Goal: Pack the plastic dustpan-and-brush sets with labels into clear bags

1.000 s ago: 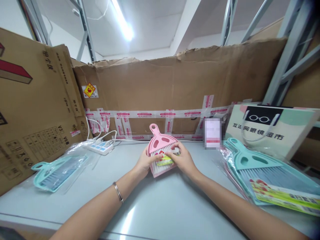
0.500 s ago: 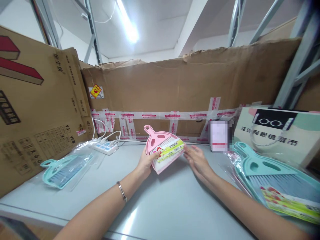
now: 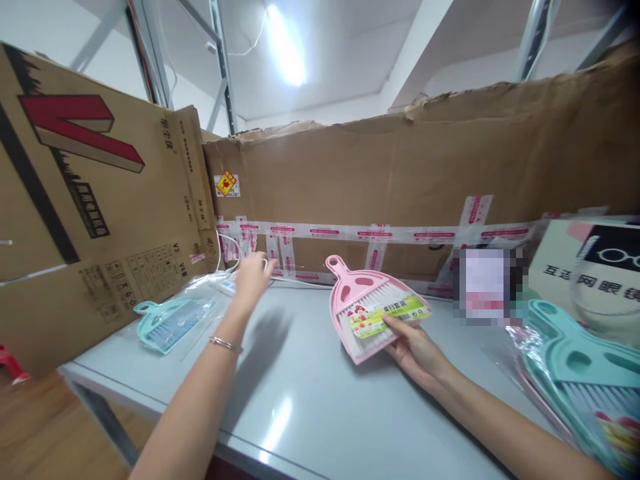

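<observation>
My right hand (image 3: 415, 348) grips the lower right edge of a small pink dustpan-and-brush set (image 3: 369, 313) with a green and white label, holding it just above the grey table (image 3: 300, 407). My left hand (image 3: 253, 279) is raised over the table's back left, fingers loosely apart, holding nothing. It hovers close to a white power strip (image 3: 226, 287) and above a teal dustpan set in a clear plastic bag (image 3: 173, 321).
Tall cardboard sheets (image 3: 400, 173) wall the table at the back and left. A stack of larger teal dustpan sets (image 3: 585, 373) lies at the right, beside a paper bag printed with glasses (image 3: 595, 273). The table's front-left corner (image 3: 75, 375) drops to a wooden floor.
My left hand has let go of the pink set and swung left toward the power strip and bagged teal set. My right hand has taken hold of the pink set. The view has turned left.
</observation>
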`<state>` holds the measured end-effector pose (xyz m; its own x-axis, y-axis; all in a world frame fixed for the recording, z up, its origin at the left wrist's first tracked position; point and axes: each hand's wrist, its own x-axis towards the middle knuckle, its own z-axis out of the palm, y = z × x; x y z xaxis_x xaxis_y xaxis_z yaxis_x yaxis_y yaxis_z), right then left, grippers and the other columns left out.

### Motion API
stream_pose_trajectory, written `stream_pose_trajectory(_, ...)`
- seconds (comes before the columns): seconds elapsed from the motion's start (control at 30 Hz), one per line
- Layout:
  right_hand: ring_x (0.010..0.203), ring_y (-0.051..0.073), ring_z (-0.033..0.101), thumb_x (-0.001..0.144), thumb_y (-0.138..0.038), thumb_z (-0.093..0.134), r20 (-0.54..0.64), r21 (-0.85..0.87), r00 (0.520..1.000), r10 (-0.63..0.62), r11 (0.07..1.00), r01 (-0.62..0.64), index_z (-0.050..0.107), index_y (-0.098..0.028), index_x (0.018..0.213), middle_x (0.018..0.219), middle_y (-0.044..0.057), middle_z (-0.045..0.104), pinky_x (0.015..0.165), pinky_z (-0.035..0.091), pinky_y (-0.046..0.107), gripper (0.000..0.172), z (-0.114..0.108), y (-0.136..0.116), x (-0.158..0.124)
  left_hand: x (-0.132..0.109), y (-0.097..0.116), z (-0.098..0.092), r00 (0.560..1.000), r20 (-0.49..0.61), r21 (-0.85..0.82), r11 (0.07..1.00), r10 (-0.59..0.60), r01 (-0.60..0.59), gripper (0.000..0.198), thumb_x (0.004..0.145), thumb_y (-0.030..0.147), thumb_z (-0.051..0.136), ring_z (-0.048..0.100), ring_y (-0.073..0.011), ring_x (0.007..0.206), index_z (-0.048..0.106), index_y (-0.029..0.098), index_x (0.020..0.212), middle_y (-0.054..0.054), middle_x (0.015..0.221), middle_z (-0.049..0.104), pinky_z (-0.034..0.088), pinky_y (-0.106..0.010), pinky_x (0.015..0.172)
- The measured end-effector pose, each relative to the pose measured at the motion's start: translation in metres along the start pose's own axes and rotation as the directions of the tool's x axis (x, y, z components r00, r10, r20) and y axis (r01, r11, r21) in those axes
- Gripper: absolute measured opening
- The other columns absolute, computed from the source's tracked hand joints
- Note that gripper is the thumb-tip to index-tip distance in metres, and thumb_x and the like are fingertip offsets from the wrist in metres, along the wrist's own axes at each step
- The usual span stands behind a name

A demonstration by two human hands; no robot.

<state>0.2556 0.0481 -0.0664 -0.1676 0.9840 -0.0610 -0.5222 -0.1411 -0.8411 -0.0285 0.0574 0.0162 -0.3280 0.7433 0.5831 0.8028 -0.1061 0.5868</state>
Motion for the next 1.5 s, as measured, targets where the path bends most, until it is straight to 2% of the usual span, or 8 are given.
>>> stream_pose_trajectory(0.07,0.085,0.023,0.067,0.066,-0.018,0.067,0.005,-0.007,1.000,0.012,1.000,-0.012,0.058,-0.021,0.092,0.085,0.004,0.071,0.071,0.058,0.037,0.027,0.001,0.001,-0.001,0.013,-0.036,-0.028,0.991,-0.108,0.456,0.882,-0.077,0.118,0.032,0.076,0.031,0.055,0.041,-0.0369,0.113,0.059,0.011,0.101,-0.022,0.116,0.053,0.031,-0.050,0.091)
stream_pose_trajectory(0.13,0.084,0.024,0.067,0.065,-0.016,0.067,0.001,0.005,0.999,0.038,0.999,-0.038,0.058,-0.021,0.087,0.084,0.004,0.071,0.072,0.058,0.037,0.024,0.003,0.001,-0.003,0.012,-0.071,-0.048,0.982,-0.050,0.692,0.703,-0.183,0.166,0.040,0.070,0.027,0.060,0.042,-0.0393,0.110,0.058,0.007,0.104,-0.025,0.116,0.050,0.034,-0.050,0.087)
stream_pose_trajectory(0.3,0.081,0.022,0.067,0.064,-0.013,0.068,0.024,0.070,0.995,0.101,0.992,-0.102,0.059,-0.020,0.088,0.083,0.003,0.072,0.071,0.058,0.035,0.026,0.010,-0.002,-0.012,-0.003,-0.109,-0.068,0.948,-0.014,0.771,0.600,-0.319,0.213,0.029,0.074,0.007,0.040,0.052,-0.0357,0.096,0.063,0.005,0.093,-0.026,0.102,0.058,0.042,-0.042,0.071)
stream_pose_trajectory(0.5,0.077,0.021,0.068,0.062,-0.017,0.071,0.124,-0.018,0.979,0.165,0.986,-0.164,0.060,-0.017,0.090,0.085,0.005,0.072,0.066,0.057,0.029,0.030,0.019,-0.010,-0.028,-0.006,-0.031,-0.055,0.998,0.053,0.774,0.631,0.017,-0.051,0.034,0.084,0.013,0.028,0.051,-0.0289,0.093,0.062,0.014,0.089,-0.017,0.098,0.056,0.041,-0.034,0.064)
stream_pose_trajectory(0.7,0.078,0.020,0.068,0.065,-0.019,0.070,0.185,-0.157,0.953,0.238,0.965,-0.210,0.061,-0.013,0.093,0.088,0.009,0.071,0.067,0.056,0.027,0.029,0.026,-0.013,-0.044,-0.032,0.040,-0.012,0.928,0.268,0.635,0.676,0.260,-0.373,0.028,0.086,0.015,0.034,0.052,-0.0203,0.085,0.061,0.017,0.077,-0.010,0.090,0.055,0.039,-0.028,0.064)
stream_pose_trajectory(1.0,0.076,0.019,0.068,0.072,-0.010,0.062,0.043,-0.001,0.975,0.219,0.976,-0.219,0.054,-0.011,0.100,0.086,0.009,0.071,0.066,0.056,0.028,0.029,0.025,-0.010,-0.036,-0.061,0.062,0.022,0.862,0.366,0.185,0.881,0.350,-0.436,0.014,0.079,0.019,0.053,0.057,-0.0151,0.078,0.068,0.020,0.080,-0.003,0.086,0.062,0.041,-0.024,0.063)
stream_pose_trajectory(1.27,0.073,0.019,0.068,0.074,-0.005,0.058,0.039,0.028,0.966,0.255,0.966,-0.256,0.053,-0.010,0.100,0.082,0.010,0.071,0.064,0.057,0.028,0.027,0.027,-0.007,-0.035,-0.074,0.077,0.038,0.850,0.318,0.099,0.877,0.419,-0.470,0.014,0.080,0.021,0.053,0.057,-0.0140,0.074,0.067,0.020,0.080,-0.003,0.083,0.061,0.042,-0.024,0.064)
stream_pose_trajectory(1.5,0.068,0.016,0.068,0.076,0.000,0.052,-0.077,0.196,0.986,0.150,0.972,-0.132,0.055,-0.011,0.097,0.077,0.005,0.071,0.063,0.057,0.024,0.024,0.026,-0.010,-0.031,-0.084,0.083,0.046,0.825,0.303,-0.028,0.870,0.477,-0.493,0.014,0.079,0.016,0.054,0.057,-0.0142,0.075,0.068,0.019,0.081,-0.003,0.082,0.061,0.044,-0.024,0.064)
